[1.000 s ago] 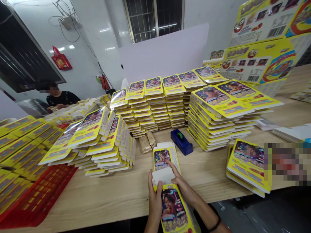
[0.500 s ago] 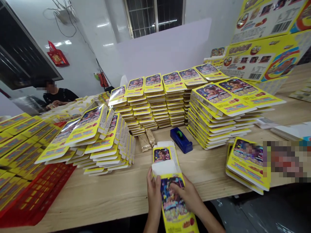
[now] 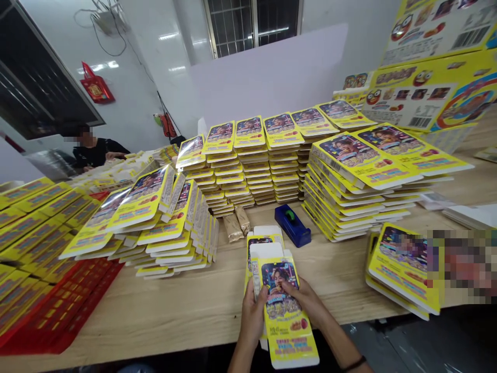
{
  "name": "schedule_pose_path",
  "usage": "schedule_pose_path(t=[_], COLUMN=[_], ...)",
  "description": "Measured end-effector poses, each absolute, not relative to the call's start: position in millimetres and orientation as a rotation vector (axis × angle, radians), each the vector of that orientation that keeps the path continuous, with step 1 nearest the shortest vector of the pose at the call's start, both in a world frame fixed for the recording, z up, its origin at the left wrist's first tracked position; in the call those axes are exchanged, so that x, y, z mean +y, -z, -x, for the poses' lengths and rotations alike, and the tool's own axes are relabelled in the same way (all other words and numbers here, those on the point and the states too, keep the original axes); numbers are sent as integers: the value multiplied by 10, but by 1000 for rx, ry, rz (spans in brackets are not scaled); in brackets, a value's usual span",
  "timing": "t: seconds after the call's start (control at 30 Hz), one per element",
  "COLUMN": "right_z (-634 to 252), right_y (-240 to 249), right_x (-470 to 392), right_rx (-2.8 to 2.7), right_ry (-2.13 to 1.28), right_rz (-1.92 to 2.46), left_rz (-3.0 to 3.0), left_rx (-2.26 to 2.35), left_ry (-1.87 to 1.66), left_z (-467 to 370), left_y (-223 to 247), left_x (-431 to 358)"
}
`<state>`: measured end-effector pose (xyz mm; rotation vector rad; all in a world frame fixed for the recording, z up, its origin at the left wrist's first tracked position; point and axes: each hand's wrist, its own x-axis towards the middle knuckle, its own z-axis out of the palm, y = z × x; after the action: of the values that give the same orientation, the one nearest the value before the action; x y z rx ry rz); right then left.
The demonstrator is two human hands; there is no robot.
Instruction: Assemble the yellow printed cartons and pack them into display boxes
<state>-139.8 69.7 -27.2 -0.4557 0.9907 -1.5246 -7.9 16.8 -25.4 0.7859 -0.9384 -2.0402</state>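
Note:
A yellow printed carton [image 3: 285, 305] with a white top flap is between my two hands, above the table's front edge. My left hand [image 3: 254, 305] grips its left side, thumb on the printed front. My right hand [image 3: 306, 298] grips the right side with its thumb across the picture. Behind it, partly hidden, another yellow carton [image 3: 266, 235] shows a raised white flap. Just beyond lie two gold-wrapped packets [image 3: 233, 228] and a blue tape dispenser [image 3: 292, 225] with a green core.
Flat cartons are stacked at left [image 3: 171, 233], along the back [image 3: 248, 155] and at right [image 3: 361, 191]. A red basket [image 3: 66, 316] of filled yellow boxes stands far left. A few cartons [image 3: 404, 264] overhang the front right edge. Another person [image 3: 97, 150] sits at the far left.
The held carton has risen and now faces me more fully, with its flap standing above my hands and covering more of the carton behind. The view has shifted slightly.

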Motion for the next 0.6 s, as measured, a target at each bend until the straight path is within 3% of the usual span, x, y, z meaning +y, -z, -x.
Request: schedule_pose_path(t=[0.6], right_z=[1423], right_y=[299], right_x=[711], right_rx=[857], right_ry=[1505], right_rz=[385], left_rz=[-865], left_rx=[-839], left_ry=[2014], left_z=[56], left_y=[277], left_x=[147])
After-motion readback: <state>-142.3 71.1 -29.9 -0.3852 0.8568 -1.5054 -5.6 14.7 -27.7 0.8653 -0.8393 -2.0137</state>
